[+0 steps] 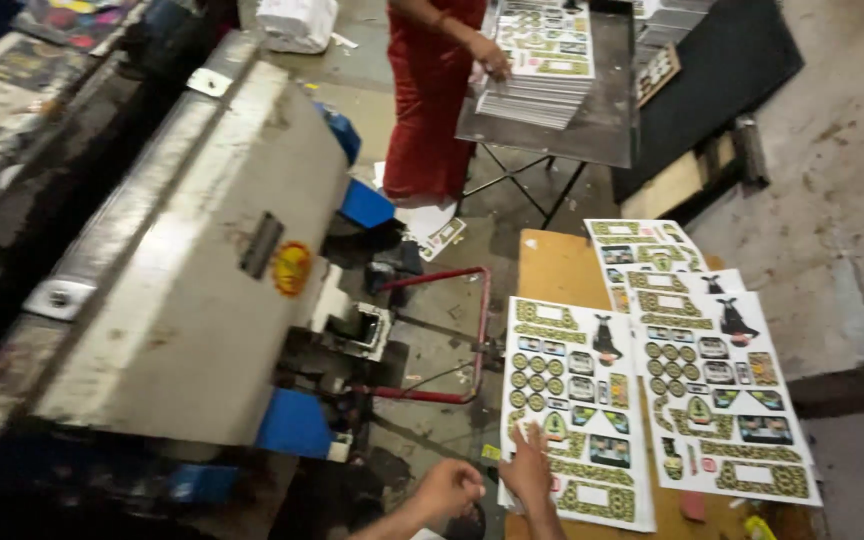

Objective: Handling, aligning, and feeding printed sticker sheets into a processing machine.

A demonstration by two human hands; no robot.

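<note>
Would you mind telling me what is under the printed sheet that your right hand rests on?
The printed sheet under the right hand lies on a wooden table, overhanging its left edge. Anything directly beneath the sheet is covered.

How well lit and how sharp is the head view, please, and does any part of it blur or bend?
In the head view, light falls evenly on the printed sheets and the grey machine cover; the floor under the machine sinks into deep shadow. The right hand on the nearer sheet and the left hand look slightly soft. Edges lean outward near the frame's corners, a wide-lens bend.
</note>
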